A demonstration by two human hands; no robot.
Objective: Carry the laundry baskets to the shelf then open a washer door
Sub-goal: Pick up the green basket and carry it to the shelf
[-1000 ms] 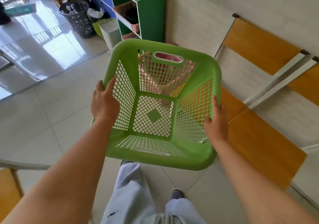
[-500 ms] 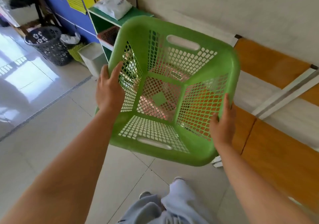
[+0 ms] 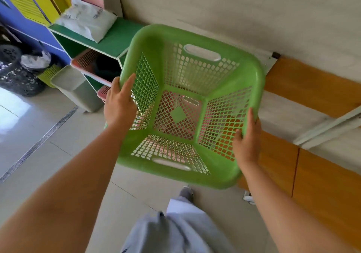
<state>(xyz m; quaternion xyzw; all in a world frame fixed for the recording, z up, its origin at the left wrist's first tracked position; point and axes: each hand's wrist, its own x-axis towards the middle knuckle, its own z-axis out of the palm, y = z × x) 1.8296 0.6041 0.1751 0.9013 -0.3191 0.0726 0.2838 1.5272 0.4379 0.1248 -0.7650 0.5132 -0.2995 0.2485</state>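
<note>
I hold an empty green mesh laundry basket (image 3: 230, 73) in the air in front of me, tilted so its opening faces me. My left hand (image 3: 119, 104) grips its left rim and my right hand (image 3: 247, 141) grips its right rim. Just beyond the basket stands a green shelf unit (image 3: 117, 38) against the wall. A pink basket (image 3: 86, 61) with dark contents sits in the upper compartment and a second pink basket (image 3: 103, 91) in the one below. More pink shows through the green basket's mesh bottom. No washer is in view.
A white bag (image 3: 86, 18) lies on the shelf top. Left of the shelf stand a grey bin (image 3: 78, 88), a yellow-green basket (image 3: 48, 73) and a black mesh bin (image 3: 13, 73). An orange bench (image 3: 322, 174) runs along the wall on the right. Tiled floor lies below.
I have walked closer to the green shelf with the basket. The shelf and its pink baskets now appear larger and right beside the basket's left edge. My grip is unchanged.
</note>
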